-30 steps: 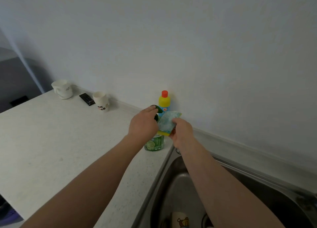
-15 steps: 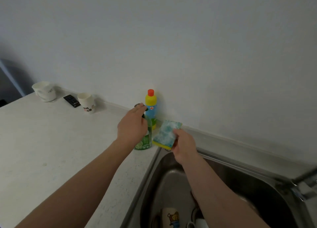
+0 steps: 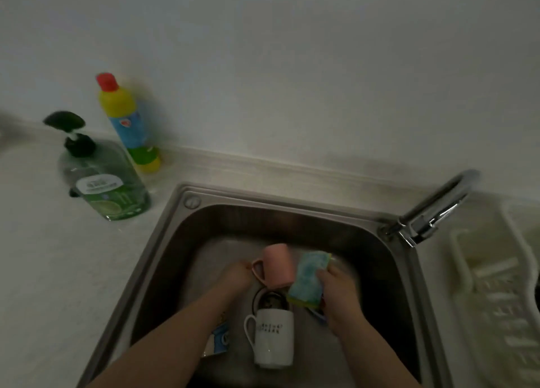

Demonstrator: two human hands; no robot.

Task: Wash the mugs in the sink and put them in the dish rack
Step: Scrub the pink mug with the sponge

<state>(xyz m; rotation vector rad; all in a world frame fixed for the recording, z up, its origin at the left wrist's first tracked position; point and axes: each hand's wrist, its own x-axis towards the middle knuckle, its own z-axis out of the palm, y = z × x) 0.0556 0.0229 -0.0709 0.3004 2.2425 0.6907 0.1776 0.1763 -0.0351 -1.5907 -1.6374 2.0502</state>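
Scene: a person's two forearms reach down into a steel sink [image 3: 175, 241] set in a pale counter, seen from above in dim light.
Left hand: the left hand [image 3: 238, 276] is at the handle of a pink mug [image 3: 276, 266]; whether its fingers curl round the handle cannot be told.
Right hand: the right hand [image 3: 336, 288] grips a blue-and-yellow sponge [image 3: 308, 278], held just beside the pink mug.
Other mugs: a white mug [image 3: 273, 339] with dark lettering lies in the basin near the person; a dark-rimmed one sits just behind it, and a blue-printed one is partly hidden under the left forearm.
Handling: the mugs look rigid, breakable and fairly heavy, likely slick once soapy; the handle loop, or a full wrap round the body, seems the safest hold.
Sponge: soft, will squash under the fingers.
Dish rack: a pale plastic dish rack [image 3: 496, 294] waits right of the sink, beyond the tap [image 3: 435, 209].
Counter: a green soap pump bottle [image 3: 108, 189] and a yellow bottle [image 3: 128, 124] stand on the left.
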